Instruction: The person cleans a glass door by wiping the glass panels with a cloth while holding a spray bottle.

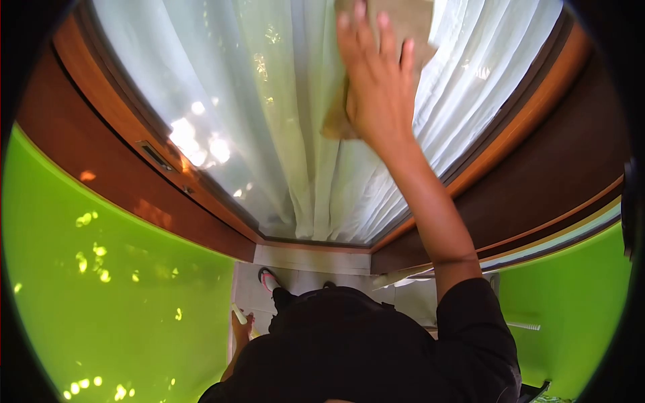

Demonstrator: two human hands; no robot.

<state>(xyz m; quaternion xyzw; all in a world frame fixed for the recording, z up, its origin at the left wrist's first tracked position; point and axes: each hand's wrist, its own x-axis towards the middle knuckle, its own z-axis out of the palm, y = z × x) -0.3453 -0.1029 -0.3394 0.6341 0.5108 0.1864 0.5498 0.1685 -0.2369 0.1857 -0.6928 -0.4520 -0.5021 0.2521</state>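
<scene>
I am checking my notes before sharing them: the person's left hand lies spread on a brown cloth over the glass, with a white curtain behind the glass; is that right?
One point is wrong: the head view shows the right hand, not the left hand, spread on the brown cloth over the glass, with the white curtain behind the glass.

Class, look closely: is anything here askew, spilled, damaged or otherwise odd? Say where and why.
Nothing stands out as spilled, askew or damaged. The right hand lies spread on a brown cloth against the glass, with a white curtain behind it. The bright patches on the glass look like sunlight glare, not stains.
</scene>
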